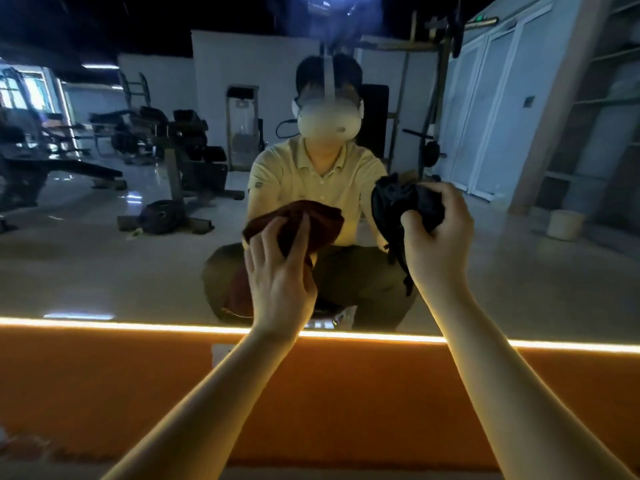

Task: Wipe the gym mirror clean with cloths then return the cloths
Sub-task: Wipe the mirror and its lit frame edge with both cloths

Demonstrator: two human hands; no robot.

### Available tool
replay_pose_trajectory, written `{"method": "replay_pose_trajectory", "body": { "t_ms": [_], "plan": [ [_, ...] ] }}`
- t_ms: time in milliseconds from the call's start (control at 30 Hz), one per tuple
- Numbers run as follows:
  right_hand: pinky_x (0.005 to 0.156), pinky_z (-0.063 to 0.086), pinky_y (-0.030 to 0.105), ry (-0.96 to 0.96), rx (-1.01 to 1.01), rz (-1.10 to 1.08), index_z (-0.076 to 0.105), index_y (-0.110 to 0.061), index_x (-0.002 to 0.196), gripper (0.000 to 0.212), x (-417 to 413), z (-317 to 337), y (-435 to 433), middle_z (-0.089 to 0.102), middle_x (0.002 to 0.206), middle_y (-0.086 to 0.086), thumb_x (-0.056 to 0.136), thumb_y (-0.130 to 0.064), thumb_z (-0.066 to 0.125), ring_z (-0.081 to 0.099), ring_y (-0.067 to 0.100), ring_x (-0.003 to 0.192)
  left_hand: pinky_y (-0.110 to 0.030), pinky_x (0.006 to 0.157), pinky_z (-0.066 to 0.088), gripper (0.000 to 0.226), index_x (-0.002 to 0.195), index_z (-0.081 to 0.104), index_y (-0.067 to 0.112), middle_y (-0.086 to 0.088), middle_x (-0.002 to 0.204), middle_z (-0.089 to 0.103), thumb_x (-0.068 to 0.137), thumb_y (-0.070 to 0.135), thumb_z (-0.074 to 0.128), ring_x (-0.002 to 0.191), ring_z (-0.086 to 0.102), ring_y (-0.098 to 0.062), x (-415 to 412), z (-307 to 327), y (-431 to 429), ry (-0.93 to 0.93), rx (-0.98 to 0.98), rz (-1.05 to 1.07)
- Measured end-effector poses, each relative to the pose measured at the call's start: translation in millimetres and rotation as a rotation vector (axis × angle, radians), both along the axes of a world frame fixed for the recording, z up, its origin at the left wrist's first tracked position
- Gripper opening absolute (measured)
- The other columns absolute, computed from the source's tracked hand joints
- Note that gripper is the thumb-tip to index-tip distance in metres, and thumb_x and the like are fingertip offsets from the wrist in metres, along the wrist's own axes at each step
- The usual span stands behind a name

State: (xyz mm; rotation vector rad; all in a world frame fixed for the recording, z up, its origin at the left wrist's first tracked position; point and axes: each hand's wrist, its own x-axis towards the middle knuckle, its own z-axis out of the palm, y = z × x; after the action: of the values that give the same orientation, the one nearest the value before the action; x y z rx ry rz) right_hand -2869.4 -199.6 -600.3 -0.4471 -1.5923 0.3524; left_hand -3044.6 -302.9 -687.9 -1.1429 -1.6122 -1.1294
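Mirror: left hand spread, pressing brown cloth; right hand clenching black cloth.

Supporting surface: the wall mirror, upright and directly ahead of both grips. The brown cloth lies spread against the glass under the straight fingers of the left hand and extends above and to the right of the fingertips. The black cloth is bunched in the curled fingers of the right hand, just right of the brown cloth. Its contact with the glass cannot be confirmed. Below both wrists, a lit strip runs along the mirror's lower edge, with an orange wall panel beneath it.
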Motion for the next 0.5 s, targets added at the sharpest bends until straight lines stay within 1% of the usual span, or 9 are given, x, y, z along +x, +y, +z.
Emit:
{"method": "replay_pose_trajectory", "body": {
  "t_ms": [100, 167, 200, 267, 300, 333, 400, 467, 500],
  "plan": [
    [0.085, 0.047, 0.013, -0.153, 0.043, -0.08, 0.063, -0.006, 0.119, 0.03, 1.1, 3.0, -1.9, 0.063, 0.115, 0.007, 0.091, -0.016, 0.064, 0.058, 0.011, 0.104, -0.051, 0.111, 0.037, 0.055, 0.145, 0.063, 0.016, -0.017, 0.143, 0.04, 0.091, 0.003, 0.063, 0.125, 0.043, -0.036, 21.3, -31.9, 15.7, 0.095, -0.077, -0.109],
    [0.082, 0.04, 0.005, -0.222, 0.043, -0.148, 0.063, -0.008, 0.119, 0.028, 11.9, 2.4, 3.1, 0.062, 0.114, 0.008, 0.092, -0.013, 0.066, 0.057, 0.01, 0.102, -0.055, 0.113, 0.039, 0.058, 0.144, 0.063, 0.02, -0.013, 0.142, 0.042, 0.088, 0.009, 0.07, 0.126, 0.044, -0.034, 40.4, -57.2, 27.0, 0.211, -0.256, -0.204],
    [0.081, 0.039, 0.005, -0.24, 0.036, -0.175, 0.063, -0.009, 0.119, 0.027, 20.8, 0.4, 5.6, 0.061, 0.115, 0.008, 0.092, -0.013, 0.066, 0.056, 0.009, 0.102, -0.053, 0.116, 0.036, 0.063, 0.146, 0.061, 0.024, -0.01, 0.144, 0.04, 0.085, 0.013, 0.075, 0.129, 0.042, -0.033, 50.6, -71.5, 32.9, 0.268, -0.401, -0.25],
    [0.083, 0.04, 0.005, -0.253, 0.034, -0.229, 0.062, -0.012, 0.121, 0.027, 45.0, -8.4, 13.1, 0.06, 0.117, 0.006, 0.094, -0.014, 0.066, 0.054, 0.006, 0.102, -0.049, 0.122, 0.017, 0.068, 0.156, 0.047, 0.029, -0.007, 0.154, 0.029, 0.093, 0.02, 0.07, 0.141, 0.032, -0.032, 68.5, -101.3, 44.4, 0.361, -0.723, -0.313],
    [0.085, 0.041, 0.006, -0.244, 0.035, -0.253, 0.062, -0.012, 0.122, 0.027, 59.8, -15.3, 18.5, 0.06, 0.119, 0.006, 0.095, -0.016, 0.065, 0.054, 0.006, 0.103, -0.048, 0.121, 0.006, 0.068, 0.16, 0.038, 0.028, -0.006, 0.16, 0.023, 0.098, 0.021, 0.065, 0.147, 0.026, -0.032, 73.0, -113.1, 51.2, 0.403, -0.842, -0.333],
    [0.087, 0.042, 0.009, -0.23, 0.028, -0.276, 0.061, -0.012, 0.122, 0.027, 75.7, -23.3, 24.1, 0.06, 0.12, 0.006, 0.096, -0.017, 0.064, 0.055, 0.008, 0.104, -0.048, 0.12, 0.0, 0.069, 0.163, 0.031, 0.027, -0.006, 0.163, 0.019, 0.101, 0.02, 0.061, 0.15, 0.021, -0.032, 75.5, -119.4, 57.4, 0.427, -0.912, -0.343],
    [0.086, 0.043, 0.012, -0.233, 0.002, -0.317, 0.061, -0.01, 0.121, 0.027, 106.3, -36.6, 34.0, 0.059, 0.119, 0.009, 0.096, -0.019, 0.062, 0.056, 0.011, 0.102, -0.049, 0.121, -0.001, 0.074, 0.165, 0.023, 0.026, -0.007, 0.165, 0.015, 0.101, 0.02, 0.06, 0.152, 0.015, -0.032, 77.8, -121.8, 66.5, 0.45, -0.972, -0.284],
    [0.083, 0.041, 0.008, -0.265, -0.035, -0.341, 0.062, -0.009, 0.119, 0.025, 131.3, -43.5, 43.9, 0.059, 0.117, 0.01, 0.095, -0.016, 0.062, 0.055, 0.009, 0.099, -0.049, 0.125, 0.011, 0.079, 0.165, 0.023, 0.028, -0.007, 0.163, 0.021, 0.097, 0.024, 0.065, 0.149, 0.022, -0.031, 76.2, -108.2, 66.5, 0.477, -0.915, -0.258],
    [0.083, 0.041, 0.007, -0.251, -0.056, -0.341, 0.063, -0.009, 0.119, 0.024, 141.1, -44.5, 46.3, 0.06, 0.116, 0.01, 0.095, -0.014, 0.064, 0.054, 0.007, 0.099, -0.049, 0.124, 0.022, 0.084, 0.163, 0.031, 0.029, -0.007, 0.159, 0.03, 0.09, 0.027, 0.073, 0.144, 0.03, -0.031, 76.8, -93.6, 65.6, 0.48, -0.836, -0.247]
  ]
}}
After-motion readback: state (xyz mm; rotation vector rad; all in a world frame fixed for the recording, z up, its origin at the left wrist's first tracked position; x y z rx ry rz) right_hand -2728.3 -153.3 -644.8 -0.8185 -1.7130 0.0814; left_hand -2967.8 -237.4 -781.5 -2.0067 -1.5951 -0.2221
